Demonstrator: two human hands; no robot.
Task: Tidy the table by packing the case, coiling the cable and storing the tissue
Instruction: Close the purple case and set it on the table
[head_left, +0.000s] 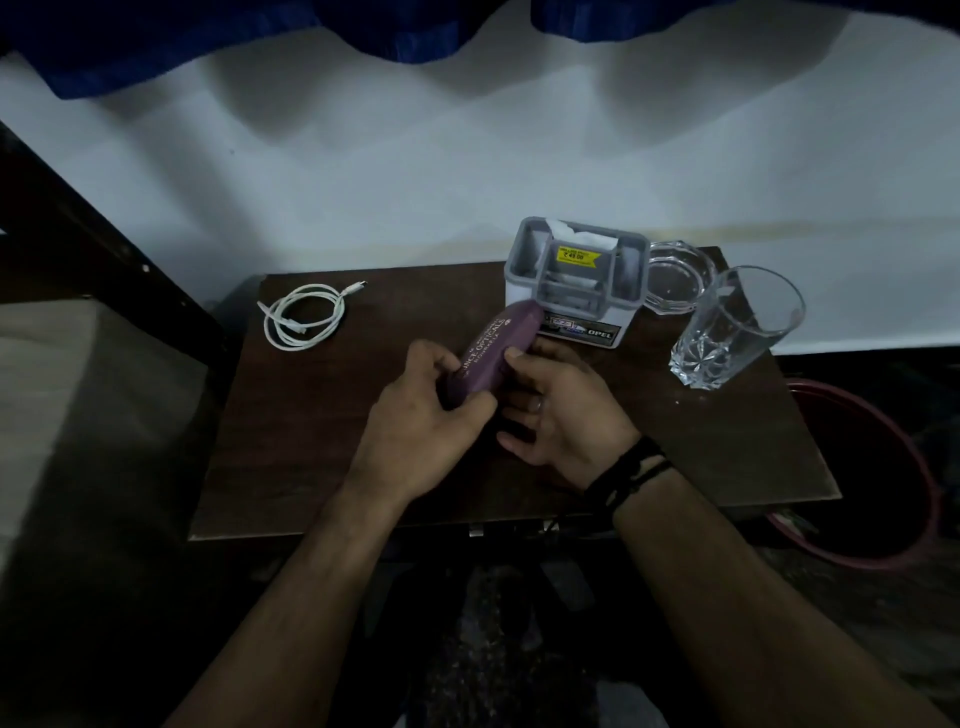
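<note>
A purple spectacle case (496, 345) with pale lettering is held closed above the middle of the dark wooden table (311, 441). My left hand (415, 415) grips its near end, thumb along the side. My right hand (561, 410) holds its right edge with the fingertips. A white cable (304, 317) lies in a loose coil at the table's far left. White tissue (563, 231) sticks up out of the grey plastic holder (576, 275) at the back, just behind the case's far tip.
A cut drinking glass (732, 327) stands at the right, with a clear glass dish (678, 275) behind it. A red tub (883, 478) sits on the floor beyond the table's right edge. A pale block (78, 415) stands to the left.
</note>
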